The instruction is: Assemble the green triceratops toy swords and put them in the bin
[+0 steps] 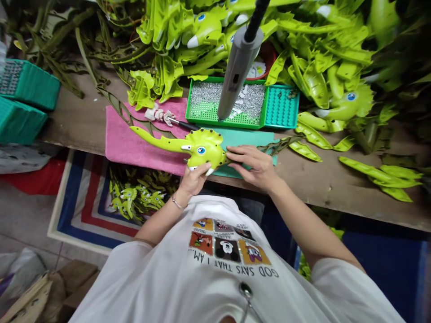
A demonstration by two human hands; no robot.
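Note:
My left hand (pixel 194 180) is closed on the lower edge of a lime-green plastic dinosaur head (pixel 210 146) with a blue eye, white horns and dark spots along its frill. A long, curved lime-green piece (pixel 156 141) reaches left from the head. My right hand (pixel 254 167) is at the head's right end, its fingers closed around a dark green strap (pixel 281 144) that trails off to the right. The part of the strap under those fingers is hidden. Beneath the head lie a pink cloth (pixel 117 134) and a teal mat (pixel 247 139).
A grey electric screwdriver (pixel 232 74) hangs over a green tray (pixel 225 121) of small screws. A dark-handled tool (pixel 186 125) lies near the tray. Lime-green toy parts (pixel 316 80) pile along the back. Below the bench edge, a striped bin (pixel 90 202) holds more dinosaur pieces.

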